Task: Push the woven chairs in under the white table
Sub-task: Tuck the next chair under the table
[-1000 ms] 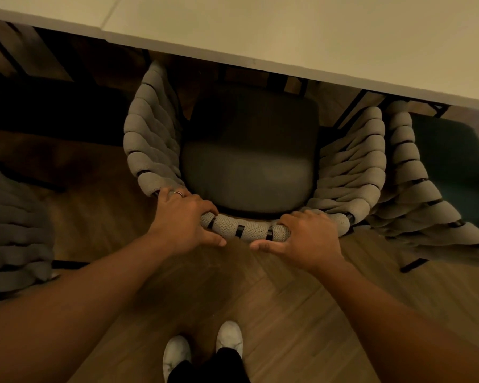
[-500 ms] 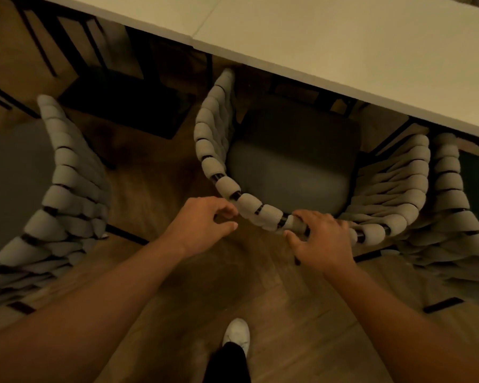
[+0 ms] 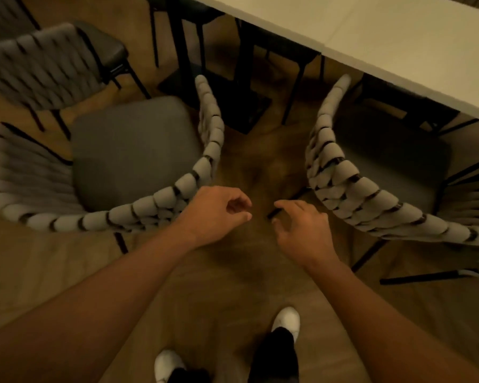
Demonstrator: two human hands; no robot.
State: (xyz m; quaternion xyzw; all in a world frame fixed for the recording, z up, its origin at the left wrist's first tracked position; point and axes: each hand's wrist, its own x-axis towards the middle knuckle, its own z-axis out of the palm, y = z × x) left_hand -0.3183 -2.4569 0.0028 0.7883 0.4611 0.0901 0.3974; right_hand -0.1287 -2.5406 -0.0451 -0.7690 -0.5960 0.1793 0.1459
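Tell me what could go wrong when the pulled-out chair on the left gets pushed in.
1. The left chair sits turned off square, its woven arm near the black table base; pushed straight, it may strike it.
2. The left hand and right hand hang empty between it and the right chair; fingers could get pinched between the woven backs.

Head view, steeply down, close

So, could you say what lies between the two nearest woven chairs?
Head view: wooden floor, a black table base farther off, left hand and right hand nearer.
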